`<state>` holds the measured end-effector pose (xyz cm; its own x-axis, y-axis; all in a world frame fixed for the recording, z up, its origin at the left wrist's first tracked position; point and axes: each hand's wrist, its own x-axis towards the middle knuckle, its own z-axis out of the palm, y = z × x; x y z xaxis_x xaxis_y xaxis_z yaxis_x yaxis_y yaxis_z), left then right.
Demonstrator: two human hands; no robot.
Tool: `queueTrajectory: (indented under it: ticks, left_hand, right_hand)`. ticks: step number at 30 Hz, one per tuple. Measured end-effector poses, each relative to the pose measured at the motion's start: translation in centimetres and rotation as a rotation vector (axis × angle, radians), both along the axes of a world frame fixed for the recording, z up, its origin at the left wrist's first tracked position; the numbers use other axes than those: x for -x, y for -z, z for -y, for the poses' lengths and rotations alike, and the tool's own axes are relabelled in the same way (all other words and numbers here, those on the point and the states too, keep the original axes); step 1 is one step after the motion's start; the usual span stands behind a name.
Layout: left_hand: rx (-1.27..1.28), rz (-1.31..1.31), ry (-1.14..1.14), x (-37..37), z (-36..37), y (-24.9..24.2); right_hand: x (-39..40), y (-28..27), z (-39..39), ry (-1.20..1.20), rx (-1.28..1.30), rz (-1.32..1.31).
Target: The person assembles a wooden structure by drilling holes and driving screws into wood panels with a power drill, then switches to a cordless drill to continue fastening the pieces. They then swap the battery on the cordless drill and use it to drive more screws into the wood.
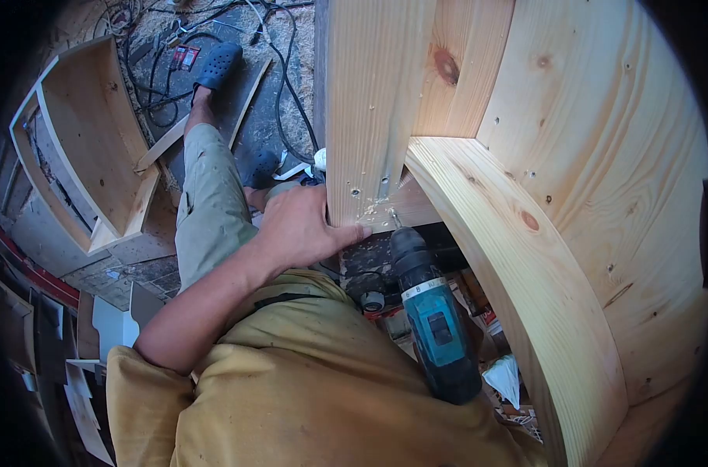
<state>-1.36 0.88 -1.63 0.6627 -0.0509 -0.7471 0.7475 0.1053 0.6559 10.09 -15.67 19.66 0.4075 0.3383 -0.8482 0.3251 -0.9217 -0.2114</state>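
Beside the broad plank (373,86), to its right, spreads a large knotty panel (584,156), dotted with small holes. Close by the plank's lower end, the person in a mustard shirt (292,389) bends over the work, one leg reaching out to the plank's left and ending in a dark clog (218,66). Well to the left of the plank, an open wooden box (101,117) rests tilted, its long sides looking bowed. From the plank's right side, a thick pale board (525,257) sweeps down in what looks like a curve, its upper end meeting the panel.

Just below the plank's end hangs a teal and black cordless drill (440,327), its chuck pointing up at the wood. The right hand cannot be made out, so I cannot tell how its fingers lie. The left hand (295,226) holds the plank's lower left corner: the thumb stretches over the face, apart from the other fingers, which press along the side with their tips hidden.

Smaller still, a red packet (184,57) lies among cables on the floor, left of the plank. A slim bit (394,217) reaches from the drill to the plank's lower end, near two dark holes and a sprinkle of pale shavings (373,208).
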Motion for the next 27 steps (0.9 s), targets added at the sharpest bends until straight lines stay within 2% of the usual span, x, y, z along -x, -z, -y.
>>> queueTrajectory:
  ticks: [19, 24, 27]
  left_hand:
    - [-0.022, 0.032, -0.065, 0.1, 0.4, 0.5]
    - [-0.025, -0.001, -0.013, 0.1, 0.3, -0.2]
    - [-0.041, 0.002, -0.044, 0.2, 0.9, -0.1]
  right_hand:
    - [-1.1, 0.4, -0.5, 0.040, -0.042, 0.010]
    - [-0.2, 0.3, 0.5, 0.252, -0.238, 0.053]
    - [1.0, 0.5, 2.3, 0.072, -0.330, 0.160]
